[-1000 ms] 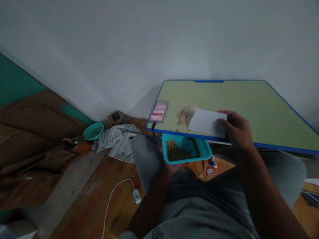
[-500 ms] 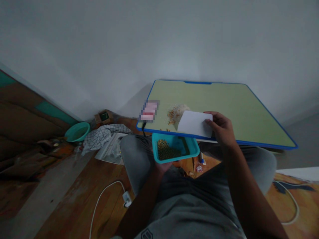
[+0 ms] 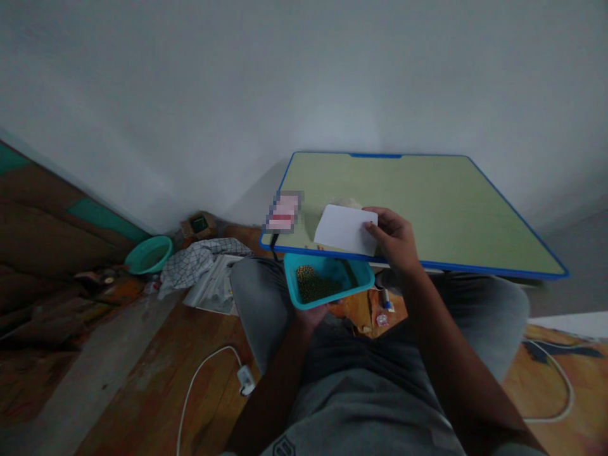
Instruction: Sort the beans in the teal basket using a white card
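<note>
White card (image 3: 344, 229): right hand (image 3: 393, 237) is pinching it; left hand (image 3: 312, 315) is holding tub (image 3: 327, 263) underneath (best level, keeping grains (image 3: 317, 285) in).

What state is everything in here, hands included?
Card: held, partly covering a pale pile
Right hand: closed on the card
Tray: open-topped, partly filled with small grains
Left hand: under the tray, fingers mostly hidden
Table: standing, a few bits near its front edge
Basin: upright on the floor
Cloth: crumpled
Box: open
Cable: bent, on the floor
</note>
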The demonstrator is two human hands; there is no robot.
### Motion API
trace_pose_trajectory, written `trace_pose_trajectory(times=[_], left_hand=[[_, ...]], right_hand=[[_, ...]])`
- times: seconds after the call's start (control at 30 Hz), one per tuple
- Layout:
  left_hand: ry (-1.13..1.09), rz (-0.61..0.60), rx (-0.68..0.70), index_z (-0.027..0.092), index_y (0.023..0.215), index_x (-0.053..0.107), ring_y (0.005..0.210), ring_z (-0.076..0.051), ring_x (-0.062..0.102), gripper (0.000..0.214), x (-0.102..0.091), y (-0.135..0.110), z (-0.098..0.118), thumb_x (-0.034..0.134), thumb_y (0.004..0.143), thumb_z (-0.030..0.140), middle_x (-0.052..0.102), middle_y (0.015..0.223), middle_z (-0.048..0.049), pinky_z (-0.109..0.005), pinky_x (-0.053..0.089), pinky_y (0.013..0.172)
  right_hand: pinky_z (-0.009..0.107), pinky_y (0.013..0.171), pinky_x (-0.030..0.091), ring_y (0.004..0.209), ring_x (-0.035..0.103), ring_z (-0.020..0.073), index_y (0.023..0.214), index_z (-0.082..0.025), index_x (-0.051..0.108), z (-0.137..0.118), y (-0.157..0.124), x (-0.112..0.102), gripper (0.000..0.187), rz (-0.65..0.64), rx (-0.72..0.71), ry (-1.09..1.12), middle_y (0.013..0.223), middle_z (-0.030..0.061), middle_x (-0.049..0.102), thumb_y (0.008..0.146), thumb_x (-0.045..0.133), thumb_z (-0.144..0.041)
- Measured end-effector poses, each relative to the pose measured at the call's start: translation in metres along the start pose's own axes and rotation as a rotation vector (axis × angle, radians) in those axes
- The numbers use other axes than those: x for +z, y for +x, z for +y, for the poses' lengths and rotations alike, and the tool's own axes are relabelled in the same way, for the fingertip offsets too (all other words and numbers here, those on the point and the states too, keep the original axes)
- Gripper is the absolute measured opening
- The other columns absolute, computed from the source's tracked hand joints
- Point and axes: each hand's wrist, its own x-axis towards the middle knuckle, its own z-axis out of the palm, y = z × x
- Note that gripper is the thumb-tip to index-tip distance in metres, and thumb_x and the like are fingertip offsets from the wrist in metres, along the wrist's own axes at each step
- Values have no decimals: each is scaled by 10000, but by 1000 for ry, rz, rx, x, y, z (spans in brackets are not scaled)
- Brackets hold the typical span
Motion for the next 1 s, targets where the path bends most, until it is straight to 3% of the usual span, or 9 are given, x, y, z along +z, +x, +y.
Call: trace_pose_trajectory(times=[0.23,1.0], left_hand=[[-22,28,6,262,1291,843,1389,-494,660,552,-4,2,-1,518,1067,648,771,1462,-209,-687,579,1003],[-32,12,22,250,1362,828,1427,-524,635,572,8,-2,2,504,1076,624,770,1493,-224,-715,578,980]], right_hand=[[380,816,640,943,778,246,1140,-266,823,0,-3,-14,389,16,43,-31,1089,64,864,830,911,-485],[356,776,615,924,755,232,1171,-249,821,0,-4,-11,383,-43,35,-50,1071,69,846,861,875,-467]])
